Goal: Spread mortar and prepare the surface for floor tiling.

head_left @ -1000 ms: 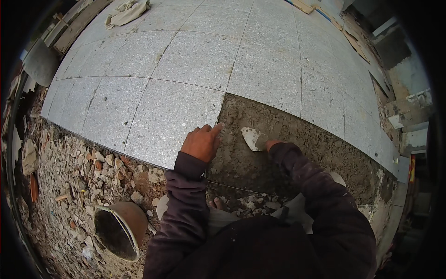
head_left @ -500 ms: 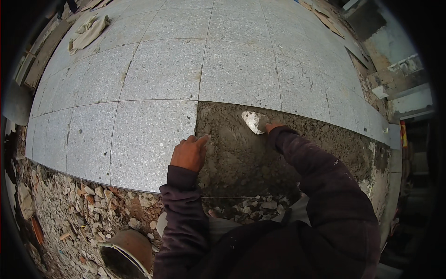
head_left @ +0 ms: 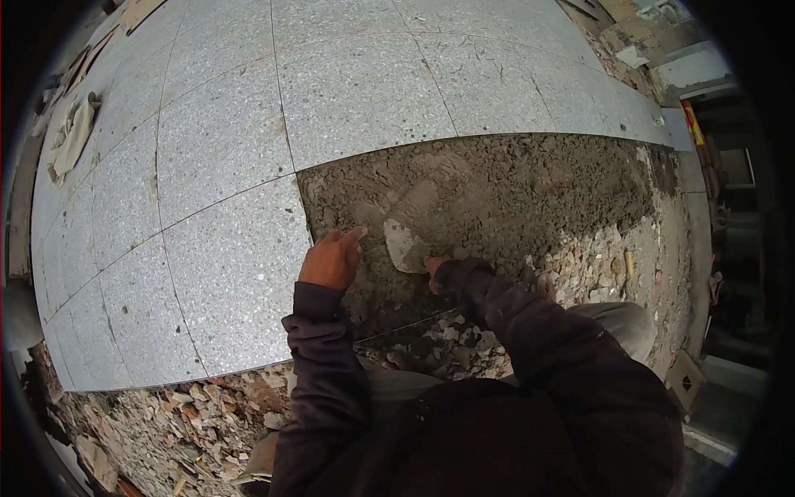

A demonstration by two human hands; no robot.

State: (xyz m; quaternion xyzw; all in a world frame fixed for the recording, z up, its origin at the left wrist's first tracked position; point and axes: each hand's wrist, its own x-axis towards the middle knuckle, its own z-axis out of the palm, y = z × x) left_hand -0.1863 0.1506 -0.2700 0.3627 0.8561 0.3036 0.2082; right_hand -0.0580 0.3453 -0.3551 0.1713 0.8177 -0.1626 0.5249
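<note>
Right fingers [head_left: 433, 266] round a trowel [head_left: 403, 247] on mortar [head_left: 513, 182] — left fingers [head_left: 354, 238] by a speckled tile [head_left: 236, 273], grip unclear

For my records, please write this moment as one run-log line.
right hand: holds trowel | trowel: over mortar, contact unclear | left hand: at edge of grey tile

Soft daylight makes the tiles [head_left: 233, 277] bright and leaves the sleeves [head_left: 321, 373] dark, while straight lines bend near the black edges.
</note>
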